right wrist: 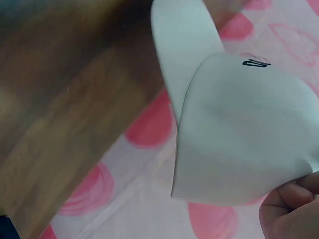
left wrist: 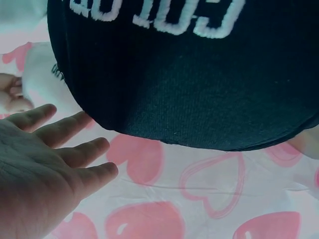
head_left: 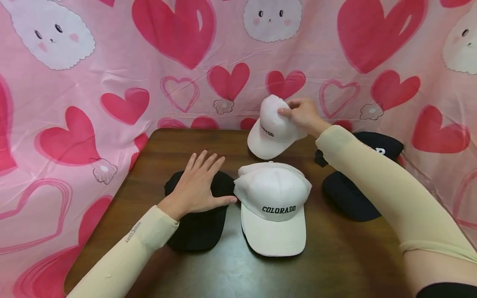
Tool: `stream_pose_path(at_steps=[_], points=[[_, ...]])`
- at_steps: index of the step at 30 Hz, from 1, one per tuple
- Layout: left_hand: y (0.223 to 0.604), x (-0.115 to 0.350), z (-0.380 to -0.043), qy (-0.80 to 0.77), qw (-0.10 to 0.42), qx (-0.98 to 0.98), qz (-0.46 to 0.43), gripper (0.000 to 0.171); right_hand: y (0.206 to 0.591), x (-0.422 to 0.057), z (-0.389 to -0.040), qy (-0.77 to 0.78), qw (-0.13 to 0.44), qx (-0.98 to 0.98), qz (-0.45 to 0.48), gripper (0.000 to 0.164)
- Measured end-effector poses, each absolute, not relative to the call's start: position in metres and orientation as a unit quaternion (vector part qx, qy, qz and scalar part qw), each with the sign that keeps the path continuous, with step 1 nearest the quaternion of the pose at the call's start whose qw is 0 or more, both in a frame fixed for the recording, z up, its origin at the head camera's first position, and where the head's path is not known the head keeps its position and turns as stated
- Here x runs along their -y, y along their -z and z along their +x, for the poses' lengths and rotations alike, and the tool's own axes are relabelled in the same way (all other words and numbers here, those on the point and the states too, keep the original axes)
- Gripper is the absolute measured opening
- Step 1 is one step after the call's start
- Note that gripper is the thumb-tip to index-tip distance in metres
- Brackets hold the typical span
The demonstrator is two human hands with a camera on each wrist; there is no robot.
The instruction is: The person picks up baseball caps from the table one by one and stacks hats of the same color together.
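Note:
My right hand (head_left: 303, 114) pinches the crown of a white baseball cap (head_left: 273, 118) over the table's far edge. Its brim hangs down toward the front left, and its dark lettering is partly turned away. In the right wrist view, thumb and fingers grip a fold of the white fabric (right wrist: 244, 134). My left hand (head_left: 193, 192), fingers straight and spread, is over a black cap (head_left: 197, 231) at the left, hiding part of its crown. White raised letters show on the black cap (left wrist: 174, 89) in the left wrist view.
Right of the black cap, a second white cap (head_left: 273, 190) lettered COLORADO faces forward on the brown table (head_left: 246, 281). Dark caps, one with a white letter (head_left: 391, 145) and a navy one (head_left: 350, 198), lie partly behind my right forearm. A pink heart-print cloth (head_left: 130, 45) hangs behind.

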State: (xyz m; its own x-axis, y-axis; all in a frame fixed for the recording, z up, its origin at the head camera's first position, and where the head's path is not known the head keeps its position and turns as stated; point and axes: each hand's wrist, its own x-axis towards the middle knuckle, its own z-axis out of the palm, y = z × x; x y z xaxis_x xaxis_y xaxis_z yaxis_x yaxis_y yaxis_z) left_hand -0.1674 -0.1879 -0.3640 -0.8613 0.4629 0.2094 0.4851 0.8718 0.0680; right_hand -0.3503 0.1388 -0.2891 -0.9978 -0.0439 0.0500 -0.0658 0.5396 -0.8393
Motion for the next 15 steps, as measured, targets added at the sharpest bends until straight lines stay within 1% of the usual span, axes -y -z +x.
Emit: stream_pose_path(at_steps=[7,15], points=[[0.367,0.189,-0.168,0.056,0.082,0.965,-0.243,0.115,0.263,-0.153,-0.334,-0.523,0.058,0.850,0.027,0.048],[0.368,0.189,-0.167,0.061,0.079,0.965,-0.241,0.115,0.240,-0.166,-0.307,-0.598,0.053,0.799,0.040,0.045]])
